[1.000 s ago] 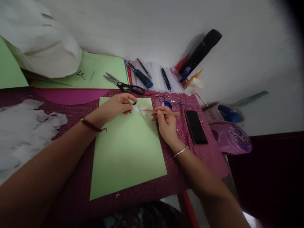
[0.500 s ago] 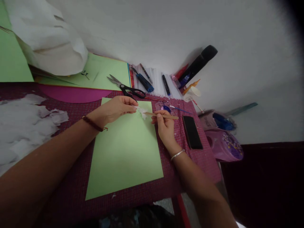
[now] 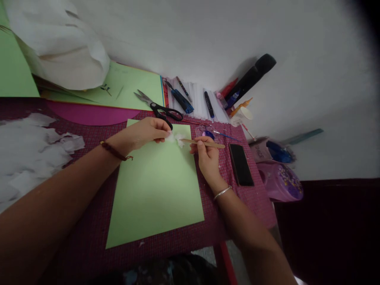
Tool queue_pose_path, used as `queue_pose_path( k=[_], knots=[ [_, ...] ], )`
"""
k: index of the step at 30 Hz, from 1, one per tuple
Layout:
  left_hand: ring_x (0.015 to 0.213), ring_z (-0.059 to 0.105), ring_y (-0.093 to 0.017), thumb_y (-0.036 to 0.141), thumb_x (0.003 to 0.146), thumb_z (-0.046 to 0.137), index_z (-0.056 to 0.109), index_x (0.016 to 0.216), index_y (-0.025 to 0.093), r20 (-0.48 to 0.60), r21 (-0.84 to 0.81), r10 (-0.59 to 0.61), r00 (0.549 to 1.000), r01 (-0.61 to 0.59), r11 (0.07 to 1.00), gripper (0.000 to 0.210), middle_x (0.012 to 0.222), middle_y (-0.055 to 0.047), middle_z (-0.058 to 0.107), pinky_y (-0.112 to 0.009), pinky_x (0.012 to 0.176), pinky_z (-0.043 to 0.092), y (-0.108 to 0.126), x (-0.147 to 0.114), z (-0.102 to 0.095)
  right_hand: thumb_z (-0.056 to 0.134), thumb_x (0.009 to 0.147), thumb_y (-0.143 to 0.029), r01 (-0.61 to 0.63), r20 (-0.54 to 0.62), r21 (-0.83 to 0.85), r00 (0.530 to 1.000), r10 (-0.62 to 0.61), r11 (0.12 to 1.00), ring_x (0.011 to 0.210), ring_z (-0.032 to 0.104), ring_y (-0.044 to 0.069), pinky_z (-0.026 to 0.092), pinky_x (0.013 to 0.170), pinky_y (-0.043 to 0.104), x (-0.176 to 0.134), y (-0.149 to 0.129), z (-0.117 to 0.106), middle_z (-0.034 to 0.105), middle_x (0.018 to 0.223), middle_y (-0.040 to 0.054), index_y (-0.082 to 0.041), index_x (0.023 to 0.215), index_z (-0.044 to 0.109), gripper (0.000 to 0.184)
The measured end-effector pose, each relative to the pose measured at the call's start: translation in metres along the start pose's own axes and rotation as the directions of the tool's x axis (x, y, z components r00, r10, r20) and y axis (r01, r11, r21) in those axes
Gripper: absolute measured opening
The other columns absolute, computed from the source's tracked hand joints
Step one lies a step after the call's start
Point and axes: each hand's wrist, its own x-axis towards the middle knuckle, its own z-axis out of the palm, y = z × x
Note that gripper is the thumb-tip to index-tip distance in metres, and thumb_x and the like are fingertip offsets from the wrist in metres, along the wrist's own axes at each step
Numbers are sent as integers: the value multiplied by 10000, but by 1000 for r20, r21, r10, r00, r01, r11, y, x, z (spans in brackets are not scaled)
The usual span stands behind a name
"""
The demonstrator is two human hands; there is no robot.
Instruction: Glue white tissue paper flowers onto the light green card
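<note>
My left hand (image 3: 152, 131) pinches a small piece of torn white paper (image 3: 172, 137) over the upper part of a light green sheet (image 3: 154, 190). Between finger and thumb, my right hand (image 3: 206, 152) grips a flat wooden stick (image 3: 212, 145). The stick's tip points left and meets the white scraps beside my left fingertips; whether it presses on them I cannot tell. Behind my right hand lies a small clear container with purple stuff (image 3: 208, 135). Black-handled scissors (image 3: 160, 109) rest just beyond the green sheet.
Torn white paper (image 3: 35, 154) is heaped at the left. A phone (image 3: 241, 164) lies right of my right hand. A blue cutter (image 3: 182, 101), a black marker (image 3: 209, 105) and a black bottle-like object (image 3: 252, 75) are near the wall. A pink tub (image 3: 279, 180) stands beyond the table's right edge.
My left fingers have shifted slightly left and curled more, and more of the white paper shows between the hands. The stick stays in my right hand, almost unmoved.
</note>
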Motion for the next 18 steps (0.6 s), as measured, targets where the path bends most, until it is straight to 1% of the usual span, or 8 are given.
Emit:
queue_pose_path(
  k=[2, 4, 6, 8, 11, 13, 16, 18],
  knots=[
    [530, 488, -96, 253, 681, 667, 649, 778, 150, 44, 66, 9, 999, -12, 998, 143, 619, -3, 583, -201, 492, 365, 0, 2, -2, 509, 931, -381, -8, -2, -2, 1000, 8, 1000, 585, 616, 119, 514, 559, 265, 0, 0, 0, 626, 750, -2, -216, 918, 581, 180],
    [515, 495, -99, 221, 646, 675, 640, 814, 154, 33, 123, 3, 999, -7, 992, 185, 605, 8, 585, -196, 471, 360, -2, 5, -3, 507, 931, -386, -16, -4, -6, 1000, 16, 1000, 589, 615, 121, 517, 557, 265, 0, 0, 0, 627, 753, -3, -220, 919, 578, 180],
    [505, 510, -106, 201, 623, 679, 614, 787, 158, -2, 172, -12, 1000, 12, 985, 181, 582, 13, 584, -197, 462, 370, -4, 8, -4, 504, 931, -390, -21, -2, -11, 1000, 21, 1000, 592, 615, 122, 519, 556, 263, -1, -1, 0, 631, 760, -2, -226, 924, 574, 178],
    [508, 521, -106, 198, 627, 672, 604, 722, 153, 10, 199, -12, 1000, 10, 980, 125, 562, 7, 583, -198, 476, 391, -5, 10, -4, 502, 932, -390, -23, 1, -21, 1000, 23, 1000, 598, 616, 121, 522, 563, 264, -1, -2, -1, 637, 768, -1, -230, 927, 571, 174],
    [529, 527, -100, 239, 657, 677, 630, 706, 145, 90, 119, 36, 995, -47, 992, 116, 588, -5, 602, -204, 523, 427, -5, 12, -2, 496, 935, -385, -23, -1, -39, 1000, 23, 999, 601, 615, 121, 523, 567, 268, -1, -3, 0, 635, 768, -1, -229, 922, 571, 174],
    [550, 524, -98, 285, 674, 684, 649, 729, 144, 114, 68, 88, 990, -96, 993, 155, 622, -8, 617, -206, 543, 428, -3, 15, 2, 496, 932, -384, -26, -6, -46, 1000, 26, 999, 597, 614, 120, 520, 563, 268, -1, -3, 0, 632, 765, -1, -224, 915, 575, 179],
    [611, 535, -110, 296, 677, 674, 680, 738, 136, 103, 137, 146, 984, -159, 978, 171, 671, -17, 647, -205, 573, 410, -1, 21, 11, 499, 928, -384, -36, -10, -40, 999, 35, 999, 590, 610, 117, 516, 560, 265, 0, -2, 0, 630, 758, -3, -221, 915, 577, 181],
    [647, 547, -123, 287, 677, 663, 695, 742, 137, 77, 208, 157, 985, -170, 963, 167, 700, -19, 669, -209, 594, 406, 0, 24, 17, 499, 930, -381, -36, -11, -30, 999, 36, 999, 594, 610, 117, 511, 561, 264, 0, -1, 0, 628, 758, -5, -223, 921, 577, 176]
  ],
)
